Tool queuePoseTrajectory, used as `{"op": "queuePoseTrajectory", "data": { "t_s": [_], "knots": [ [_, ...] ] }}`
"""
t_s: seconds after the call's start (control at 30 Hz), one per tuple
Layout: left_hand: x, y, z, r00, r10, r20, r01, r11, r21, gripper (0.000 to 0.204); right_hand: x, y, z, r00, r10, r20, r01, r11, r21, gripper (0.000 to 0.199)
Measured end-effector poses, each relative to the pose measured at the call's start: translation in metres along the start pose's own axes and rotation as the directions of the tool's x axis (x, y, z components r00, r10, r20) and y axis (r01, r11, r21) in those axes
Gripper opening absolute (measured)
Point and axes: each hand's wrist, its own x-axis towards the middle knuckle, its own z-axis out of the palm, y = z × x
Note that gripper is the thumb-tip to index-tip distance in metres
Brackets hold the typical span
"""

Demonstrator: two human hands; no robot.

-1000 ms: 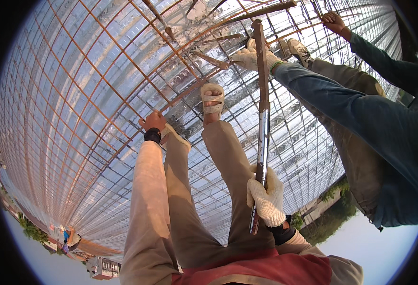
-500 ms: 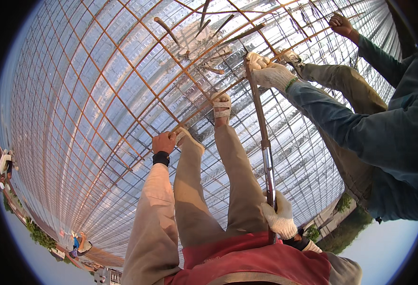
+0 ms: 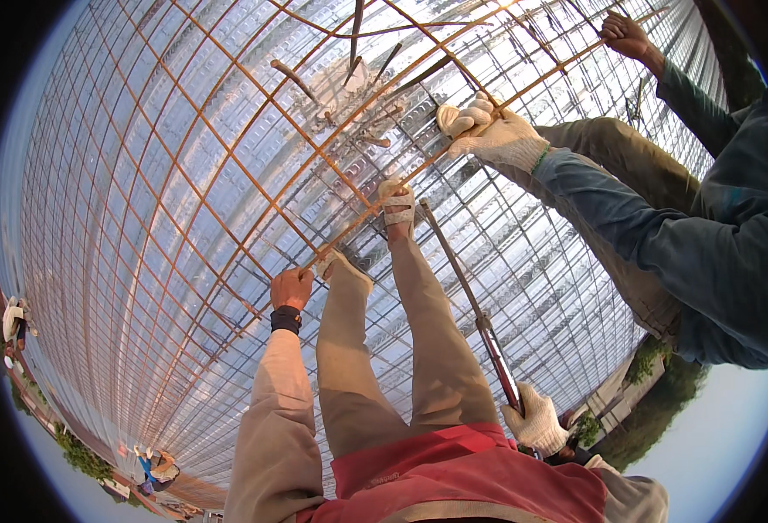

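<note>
My bare left hand (image 3: 291,289) is closed around a rusty reinforcing bar (image 3: 349,228) that runs up and right across the mesh. A dark band circles that wrist. At the lower right my right hand (image 3: 536,422), in a white knit glove, grips the shiny tube end of a long metal bar tool (image 3: 461,272). Its narrower, brown far end lies near my right foot, apart from the co-worker's hands. A co-worker's gloved hand (image 3: 510,139) holds the same reinforcing bar farther along, and their bare hand (image 3: 625,37) grips it near its far end.
Rusty bars form a grid (image 3: 218,166) over shiny corrugated metal decking (image 3: 523,288). Several bent bar stubs (image 3: 292,80) stick up around a rough concrete patch (image 3: 336,83). My sandalled foot (image 3: 397,202) stands among the bars. Other people (image 3: 159,471) are far off at the left.
My right hand has drawn the bar tool back and down, away from the co-worker's gloved hand. My left hand, still on the reinforcing bar, has shifted slightly down and left.
</note>
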Motion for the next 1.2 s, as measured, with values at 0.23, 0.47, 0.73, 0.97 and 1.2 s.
{"op": "queuePoseTrajectory", "data": {
  "t_s": [0.23, 0.47, 0.73, 0.97, 1.2],
  "knots": [
    [-0.015, 0.007, -0.019, 0.996, 0.086, -0.022, -0.087, 0.996, -0.013, 0.036, 0.021, 0.005, 0.018, 0.998, 0.005, -0.067, 0.002, 0.995, 0.102, 0.043],
    [-0.025, 0.011, -0.026, 0.995, 0.091, -0.031, -0.092, 0.996, -0.012, 0.033, 0.043, 0.010, 0.009, 1.000, 0.001, -0.031, -0.001, 1.000, 0.000, 0.042],
    [-0.030, 0.018, -0.030, 0.999, 0.023, -0.038, -0.023, 1.000, -0.001, 0.030, 0.067, 0.009, -0.018, 0.997, -0.054, -0.051, 0.054, 0.998, 0.010, 0.036],
    [-0.034, 0.017, -0.030, 0.998, 0.052, -0.045, -0.051, 0.998, 0.022, 0.032, 0.088, 0.026, -0.025, 0.986, -0.137, -0.091, 0.138, 0.990, 0.006, 0.032],
    [-0.030, 0.011, -0.021, 0.992, 0.100, -0.071, -0.098, 0.995, 0.030, 0.033, 0.098, 0.016, -0.036, 1.000, -0.014, -0.007, 0.014, 0.999, 0.036, 0.035]
  ]
}}
